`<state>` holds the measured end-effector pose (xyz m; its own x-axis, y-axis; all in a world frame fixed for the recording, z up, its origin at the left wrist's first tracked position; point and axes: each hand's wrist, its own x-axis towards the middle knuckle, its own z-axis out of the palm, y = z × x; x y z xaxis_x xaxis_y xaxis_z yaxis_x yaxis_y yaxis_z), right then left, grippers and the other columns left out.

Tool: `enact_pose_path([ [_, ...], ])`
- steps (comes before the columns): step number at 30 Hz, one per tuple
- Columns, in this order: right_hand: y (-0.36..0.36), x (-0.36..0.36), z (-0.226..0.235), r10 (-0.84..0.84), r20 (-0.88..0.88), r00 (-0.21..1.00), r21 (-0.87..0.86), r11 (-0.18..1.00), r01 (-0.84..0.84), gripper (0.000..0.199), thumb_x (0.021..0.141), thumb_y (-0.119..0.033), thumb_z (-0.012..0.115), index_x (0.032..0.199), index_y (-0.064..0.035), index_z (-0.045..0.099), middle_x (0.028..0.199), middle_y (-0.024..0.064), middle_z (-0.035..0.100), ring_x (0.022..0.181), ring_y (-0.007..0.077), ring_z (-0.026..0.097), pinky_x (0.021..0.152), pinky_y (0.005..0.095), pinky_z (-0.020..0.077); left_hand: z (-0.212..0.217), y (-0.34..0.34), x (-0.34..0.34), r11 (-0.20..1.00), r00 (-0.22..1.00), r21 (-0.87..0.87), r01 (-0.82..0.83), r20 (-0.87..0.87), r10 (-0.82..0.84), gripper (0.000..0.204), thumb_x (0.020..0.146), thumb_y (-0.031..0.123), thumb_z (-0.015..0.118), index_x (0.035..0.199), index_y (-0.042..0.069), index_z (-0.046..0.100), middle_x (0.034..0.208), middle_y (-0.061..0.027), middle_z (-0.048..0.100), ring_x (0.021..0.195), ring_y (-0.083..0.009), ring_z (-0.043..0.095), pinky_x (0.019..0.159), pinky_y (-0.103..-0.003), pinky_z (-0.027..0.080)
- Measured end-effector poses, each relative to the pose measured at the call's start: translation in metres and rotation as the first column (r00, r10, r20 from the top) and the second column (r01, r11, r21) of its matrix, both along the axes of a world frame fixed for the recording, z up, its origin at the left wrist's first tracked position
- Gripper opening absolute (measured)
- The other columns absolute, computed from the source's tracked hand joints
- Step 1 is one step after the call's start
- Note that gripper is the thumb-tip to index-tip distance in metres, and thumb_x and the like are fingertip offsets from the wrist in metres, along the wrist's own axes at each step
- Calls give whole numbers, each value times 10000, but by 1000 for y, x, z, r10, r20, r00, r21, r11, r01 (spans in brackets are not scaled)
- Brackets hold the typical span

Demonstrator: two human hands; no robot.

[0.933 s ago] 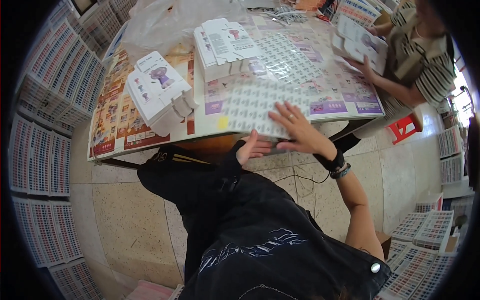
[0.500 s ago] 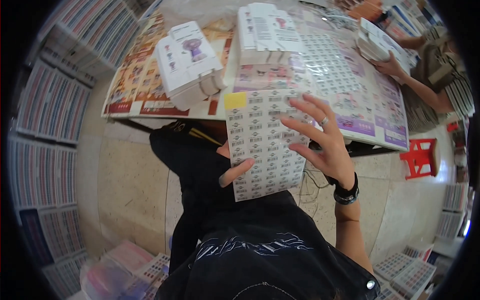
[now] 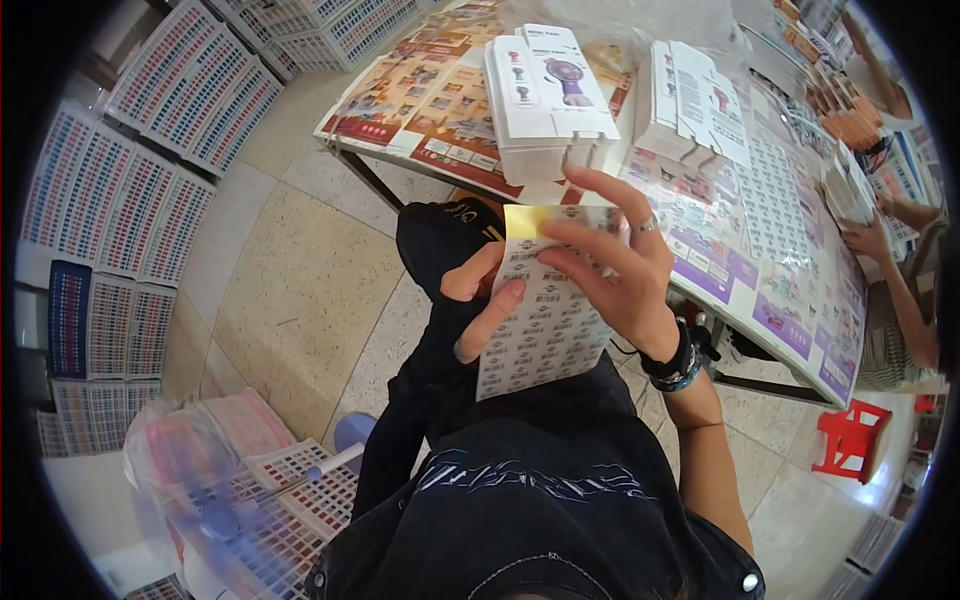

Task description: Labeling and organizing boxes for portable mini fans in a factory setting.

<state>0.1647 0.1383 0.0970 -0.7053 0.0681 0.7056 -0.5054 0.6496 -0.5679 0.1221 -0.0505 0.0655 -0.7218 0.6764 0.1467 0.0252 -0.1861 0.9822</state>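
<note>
Poster-covered desk [image 3: 425, 118] ahead; label sheet [image 3: 540, 350] in front of torso [image 3: 520, 450], L hand [image 3: 490, 320] pinching its edge. R hand [image 3: 640, 285] blurred nr yellow corner [image 3: 522, 221], can't tell if fingers pinch. Uneven pull could crease sheet.

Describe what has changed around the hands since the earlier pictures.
The white paper label sheet rose off the colourfully printed table toward the person; the left hand took hold of its left edge, the right hand moved toward its yellow corner. Two white cardboard box stacks stayed on the table.
</note>
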Motion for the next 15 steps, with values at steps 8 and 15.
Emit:
enact_pose_path([
  [8,-17,-11,-3,-68,-174,982,235,966,108,278,605,-37,825,857,-75,713,969,34,684,1004,274,621,836,381,474,-13,-8,-2,989,988,-12,-149,-33,148,298,954,75,545,1226,-39,509,1010,-119,667,903,-114,616,800,-254,465],
  [15,-34,-24,-16,-85,-186,979,83,991,102,262,629,-19,787,853,-56,657,920,42,668,925,249,639,779,374,475,-24,-8,-3,969,966,9,-248,-76,248,323,932,16,563,1243,-47,503,1015,-128,676,914,-113,631,814,-241,473],
])
